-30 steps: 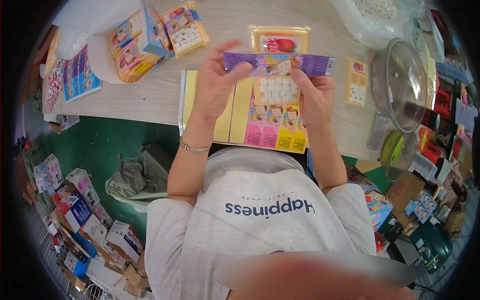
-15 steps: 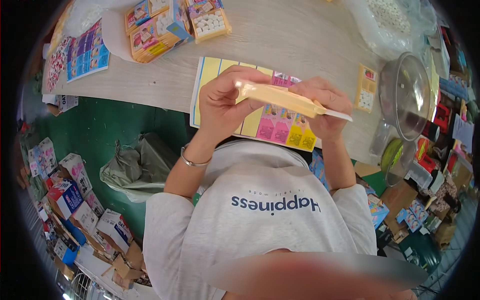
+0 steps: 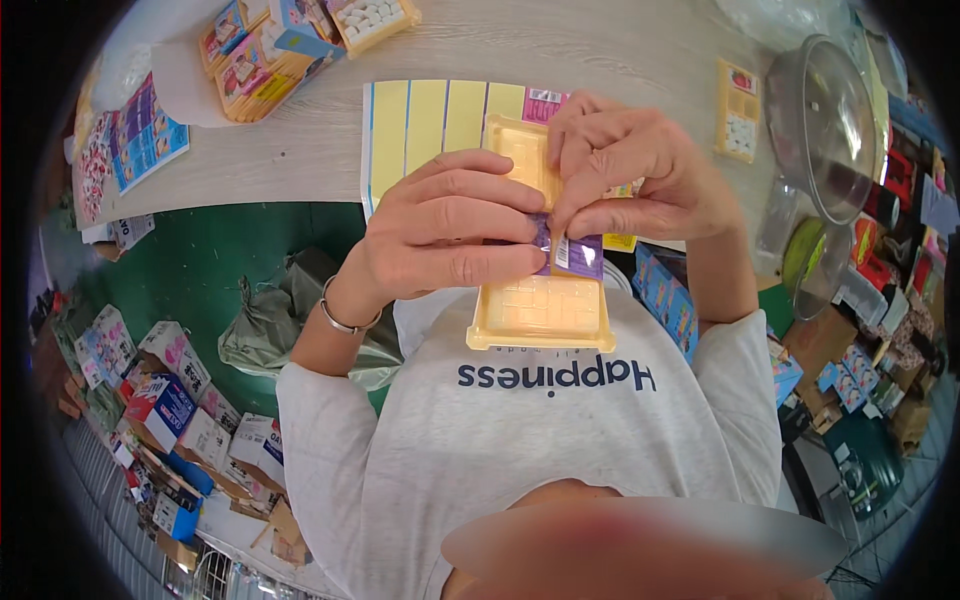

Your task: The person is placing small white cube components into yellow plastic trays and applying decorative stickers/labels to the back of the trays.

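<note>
A pale yellow plastic tray (image 3: 540, 312) is held up in front of my chest, its moulded underside showing. Around its middle lies a purple label (image 3: 585, 256) with a barcode patch. My left hand (image 3: 455, 225) grips the tray from the left, its fingers laid across the back and the label's left part. With bent fingers and thumb, my right hand (image 3: 640, 170) pinches at the label near the tray's right edge; its fingertips partly hide the spot. Behind the tray, a sticker sheet (image 3: 425, 118) with yellow bare strips and pink and yellow labels lies on the table.
At the back left stands an open display box (image 3: 305, 32) of filled trays. Another filled tray (image 3: 738, 108) lies to the right, beside a clear plastic bowl (image 3: 800, 130). A blue and purple printed sheet (image 3: 150, 135) rests far left. Cartons (image 3: 160, 405) crowd the floor.
The tray has turned from edge-on to underside up and come closer to my chest. My left hand now lies flat across it, and my right fingers have moved onto the purple label.
</note>
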`<move>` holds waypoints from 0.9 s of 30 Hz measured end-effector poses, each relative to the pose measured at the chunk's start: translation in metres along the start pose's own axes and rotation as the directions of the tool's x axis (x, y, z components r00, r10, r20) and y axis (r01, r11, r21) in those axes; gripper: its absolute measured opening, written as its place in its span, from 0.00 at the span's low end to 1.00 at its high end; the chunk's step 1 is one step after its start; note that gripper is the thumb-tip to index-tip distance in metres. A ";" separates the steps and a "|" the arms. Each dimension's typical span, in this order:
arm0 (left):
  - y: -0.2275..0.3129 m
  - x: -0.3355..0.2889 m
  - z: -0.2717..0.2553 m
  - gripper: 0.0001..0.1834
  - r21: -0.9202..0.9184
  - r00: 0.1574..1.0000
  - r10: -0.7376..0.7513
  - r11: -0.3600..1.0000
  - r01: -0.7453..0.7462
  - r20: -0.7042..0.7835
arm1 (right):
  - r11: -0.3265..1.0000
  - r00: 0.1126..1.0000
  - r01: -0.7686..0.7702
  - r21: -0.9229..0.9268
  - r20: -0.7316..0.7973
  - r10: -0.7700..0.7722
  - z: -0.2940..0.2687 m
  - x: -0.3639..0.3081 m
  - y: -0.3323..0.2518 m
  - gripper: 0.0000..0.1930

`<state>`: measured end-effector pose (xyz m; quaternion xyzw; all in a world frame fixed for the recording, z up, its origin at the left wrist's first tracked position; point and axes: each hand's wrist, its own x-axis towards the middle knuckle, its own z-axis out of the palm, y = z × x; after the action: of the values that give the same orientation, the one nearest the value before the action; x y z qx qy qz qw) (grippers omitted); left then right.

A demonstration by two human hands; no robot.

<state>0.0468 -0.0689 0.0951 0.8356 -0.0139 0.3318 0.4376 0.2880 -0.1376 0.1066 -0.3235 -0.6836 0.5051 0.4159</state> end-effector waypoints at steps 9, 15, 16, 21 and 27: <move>-0.002 -0.013 0.011 0.07 -0.007 0.998 0.053 0.999 -0.053 -0.018 | 0.936 0.926 -0.352 0.013 -0.141 0.350 0.023 -0.011 -0.003 0.12; -0.008 -0.021 0.006 0.08 -0.078 1.000 -0.008 0.997 0.009 0.006 | 0.903 0.836 0.205 -0.378 -0.413 -0.362 0.033 -0.034 0.012 0.16; -0.012 -0.023 0.008 0.09 -0.132 0.996 -0.083 0.988 0.078 -0.040 | 0.899 0.837 0.223 -0.376 -0.400 -0.374 0.034 -0.036 0.010 0.16; -0.023 -0.031 0.008 0.09 -0.365 0.937 -0.305 0.903 0.227 -0.170 | 0.851 0.900 0.121 -0.511 -0.305 -0.312 0.051 -0.014 0.014 0.21; -0.048 -0.030 -0.007 0.15 -0.498 0.588 -0.630 0.771 0.396 -0.507 | 0.860 0.847 -0.420 -0.290 -0.465 0.257 0.027 0.061 0.045 0.09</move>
<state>0.0342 -0.0420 0.0460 0.5468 0.3285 0.4491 0.6257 0.2372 -0.0839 0.0746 -0.6143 -0.5960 0.3495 0.3811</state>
